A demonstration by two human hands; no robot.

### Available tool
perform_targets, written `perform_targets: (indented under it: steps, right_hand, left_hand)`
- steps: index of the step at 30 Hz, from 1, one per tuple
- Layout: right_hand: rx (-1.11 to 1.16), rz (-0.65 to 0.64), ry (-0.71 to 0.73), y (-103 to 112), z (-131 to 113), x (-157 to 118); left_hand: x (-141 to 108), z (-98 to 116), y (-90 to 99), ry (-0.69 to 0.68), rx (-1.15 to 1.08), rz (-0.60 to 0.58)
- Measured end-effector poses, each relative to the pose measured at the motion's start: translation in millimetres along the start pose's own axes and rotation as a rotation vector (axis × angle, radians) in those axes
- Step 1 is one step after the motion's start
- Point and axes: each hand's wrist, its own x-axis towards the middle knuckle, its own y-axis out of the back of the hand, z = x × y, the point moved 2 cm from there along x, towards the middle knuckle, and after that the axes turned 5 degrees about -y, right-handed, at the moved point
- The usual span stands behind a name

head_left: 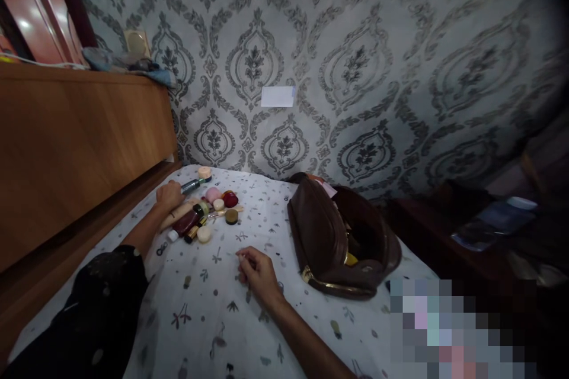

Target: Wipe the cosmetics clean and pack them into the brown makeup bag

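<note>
My left hand (169, 195) is closed at the far left of the bedding, around the near end of a slim grey-green bottle (190, 186). Part of that grip is hidden behind the hand. Beside it lies a heap of cosmetics: a dark red bottle (185, 224), a pink makeup sponge (213, 194), a red rounded item (230, 199), a brown-lidded jar (232, 217), a cream jar (204, 234) and several tubes. A peach-coloured jar (204, 174) sits farther back. My right hand (259, 275) hovers or rests over the sheet, fingers curled in, nothing visible in them.
To the right, a brown bag (317, 231) stands unzipped, something yellow inside. The patterned sheet (249, 331) reaches the papered wall (355, 71). A wooden cabinet (84, 154) borders the left side. A clear plastic packet (493, 225) lies far right; a blurred patch covers the lower right.
</note>
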Motion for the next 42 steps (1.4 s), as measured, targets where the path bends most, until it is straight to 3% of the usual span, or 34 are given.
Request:
perform_targets:
  steps: [4,6,8,10,13,16,18,22,27,30,34,37,42]
  right_hand:
    - [0.055,0.008,0.017,0.0,-4.2,-1.0]
    - [0.128,0.024,0.017,-0.8,-9.1,-2.4]
    - [0.206,0.037,0.001,-1.6,-13.5,-4.7]
    - [0.251,0.031,-0.022,-1.6,-15.3,-8.2]
    - [0.168,-0.018,-0.063,1.4,-12.7,-15.4]
    - [0.04,-0.064,-0.075,6.2,-9.8,-22.7]
    - [0.001,-0.07,-0.07,8.2,-11.0,-26.3]
    - [-0.029,-0.069,-0.064,8.1,-17.3,-29.9]
    - [-0.018,-0.088,-0.077,8.2,-17.3,-29.3]
    - [0.007,-0.107,-0.093,8.8,-15.3,-28.5]
    - [0.015,-0.104,-0.116,8.8,-15.7,-28.7]
    - [0.005,-0.096,-0.12,8.6,-17.7,-29.3]
    - [-0.039,-0.072,-0.056,8.1,-19.3,-30.6]
  left_hand:
    - [-35.2,-1.5,22.6,-0.103,-0.072,0.065]
    - [-63.3,6.7,33.2,-0.263,-0.139,0.071]
    - [-99.0,22.9,39.7,-0.524,-0.247,0.044]
    - [-135.2,40.6,39.7,-0.692,-0.281,-0.02]
    - [-167.4,58.9,31.1,-0.775,-0.287,-0.113]
    - [-152.5,62.9,25.4,-0.776,-0.428,-0.172]
    - [-118.6,60.1,26.7,-0.639,-0.474,-0.112]
    - [-42.8,61.3,26.1,-0.324,-0.361,0.005]
    - [5.4,76.9,4.0,-0.19,-0.286,-0.052]
    - [13.8,77.7,-3.3,-0.149,-0.297,-0.077]
    - [9.9,67.4,6.3,-0.137,-0.367,-0.067]
    - [-6.1,62.9,17.5,-0.25,-0.473,-0.15]
    - [-42.6,74.0,22.9,-0.494,-0.529,-0.421]
